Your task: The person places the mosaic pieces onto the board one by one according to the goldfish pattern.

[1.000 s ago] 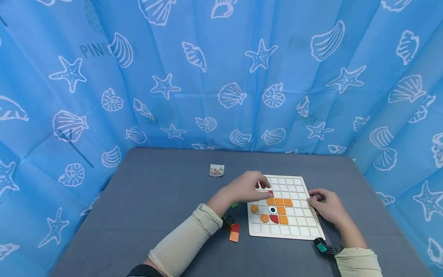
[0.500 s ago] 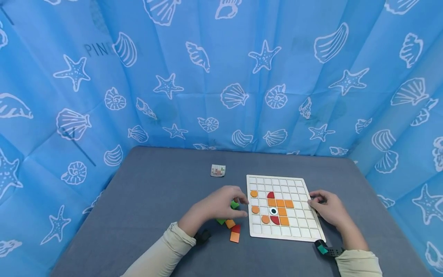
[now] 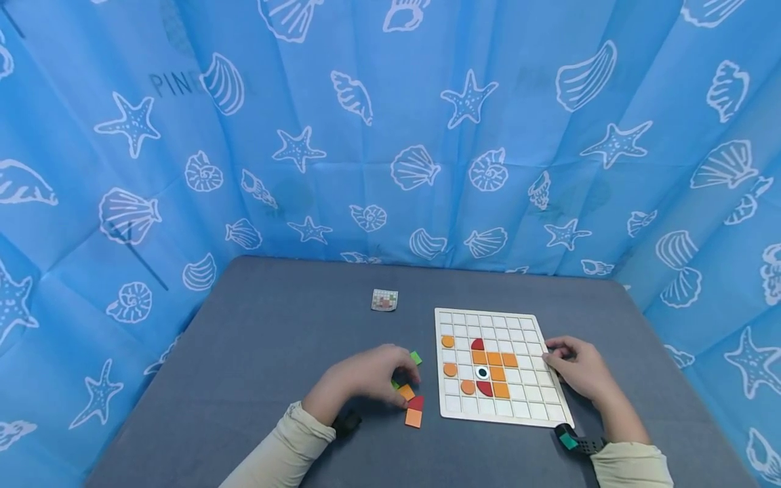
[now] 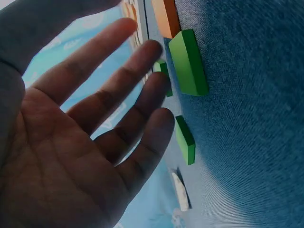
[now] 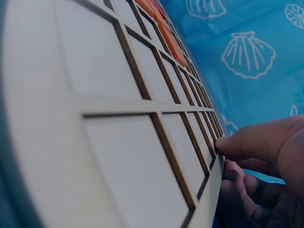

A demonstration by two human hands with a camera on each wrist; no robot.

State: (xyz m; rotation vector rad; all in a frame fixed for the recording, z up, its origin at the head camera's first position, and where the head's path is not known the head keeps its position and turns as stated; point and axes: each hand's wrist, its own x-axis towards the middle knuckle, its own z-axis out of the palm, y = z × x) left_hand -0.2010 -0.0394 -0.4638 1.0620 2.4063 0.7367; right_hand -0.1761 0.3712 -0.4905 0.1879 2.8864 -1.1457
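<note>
Where loose tiles (image 3: 413, 419) lie on the grey counter (image 3: 293, 318), left of the white grid board (image 3: 531, 393), the left hand (image 3: 369, 374) hangs low over them, fingers spread well apart. Right hand (image 3: 576, 366) pinches the board's right edge, thumb at the rim; orange squares (image 3: 497, 373), orange discs (image 3: 450, 369), red pieces (image 3: 485, 388) and an eye disc (image 3: 482, 373) sit in its cells.
</note>
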